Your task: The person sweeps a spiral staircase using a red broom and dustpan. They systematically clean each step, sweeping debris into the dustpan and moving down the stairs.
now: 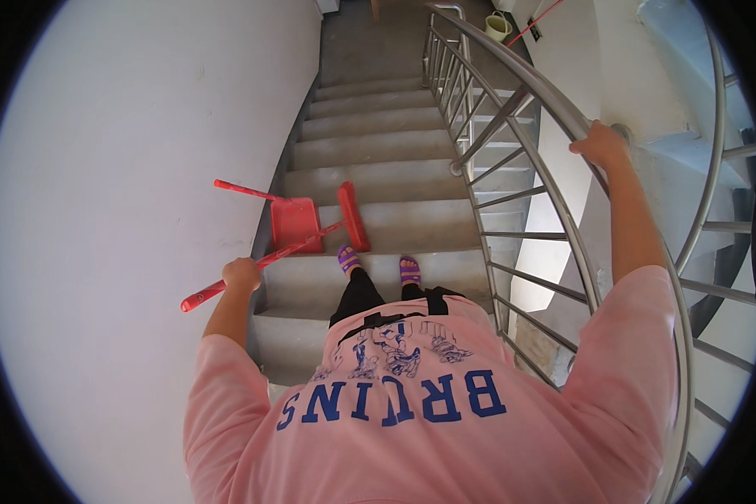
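My left hand (240, 274) is closed around the upper part of a red broom's handle (290, 249), near the white wall. The red broom head (353, 217) is at the step just ahead of my feet. Beside it, a red dustpan (295, 223) sits at the wall side of the stairs, its handle (246, 189) slanting toward the wall. Part of the broom handle crosses in front of the pan. With my right hand (605, 148) I grip the stainless steel handrail (542, 88); some of its fingers are hidden behind the rail.
Grey concrete steps (378, 142) run between the white wall (120, 220) and the metal balusters (523, 235) to a landing (378, 50). A pale bucket (498, 26) stands there near a thin red pole (534, 24). My purple sandals (410, 271) are on the stairs.
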`<state>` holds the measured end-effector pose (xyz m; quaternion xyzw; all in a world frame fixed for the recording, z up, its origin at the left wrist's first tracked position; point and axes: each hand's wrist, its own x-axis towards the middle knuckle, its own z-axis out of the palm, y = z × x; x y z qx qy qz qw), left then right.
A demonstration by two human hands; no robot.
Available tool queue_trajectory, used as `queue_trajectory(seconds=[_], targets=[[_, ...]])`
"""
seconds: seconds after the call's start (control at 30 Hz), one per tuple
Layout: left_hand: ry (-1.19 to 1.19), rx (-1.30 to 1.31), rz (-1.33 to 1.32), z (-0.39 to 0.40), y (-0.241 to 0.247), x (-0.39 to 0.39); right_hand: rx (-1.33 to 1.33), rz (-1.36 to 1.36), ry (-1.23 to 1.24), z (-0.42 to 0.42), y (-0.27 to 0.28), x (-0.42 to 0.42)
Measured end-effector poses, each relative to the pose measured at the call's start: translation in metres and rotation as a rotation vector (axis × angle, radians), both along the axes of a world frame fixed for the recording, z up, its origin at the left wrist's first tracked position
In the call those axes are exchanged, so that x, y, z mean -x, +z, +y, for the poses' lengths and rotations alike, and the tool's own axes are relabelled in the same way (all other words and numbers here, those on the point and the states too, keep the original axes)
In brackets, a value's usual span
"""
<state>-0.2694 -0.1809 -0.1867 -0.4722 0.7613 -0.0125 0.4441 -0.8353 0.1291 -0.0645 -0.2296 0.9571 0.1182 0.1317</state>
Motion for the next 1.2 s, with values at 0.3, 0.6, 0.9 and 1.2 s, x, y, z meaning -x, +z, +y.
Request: queue_trajectory(seconds=[0.3,0.6,0.9,1.2], targets=[[-0.044,-0.040,0.115,-0.034,0.010,-0.019,-0.030,-0.015,-0.104,-0.008,0.005,-0.007],[-0.057,-0.334,0.353,-0.009,-0.069,0.051,-0.078,0.027,-0.150,-0.016,0.007,-0.014],[-0.052,-0.613,0.323,0.033,-0.155,0.128,-0.082,0.030,-0.196,-0.010,0.002,-0.007],[-0.134,-0.470,0.163,-0.017,-0.121,0.086,-0.055,0.017,-0.193,-0.011,0.001,-0.006]])
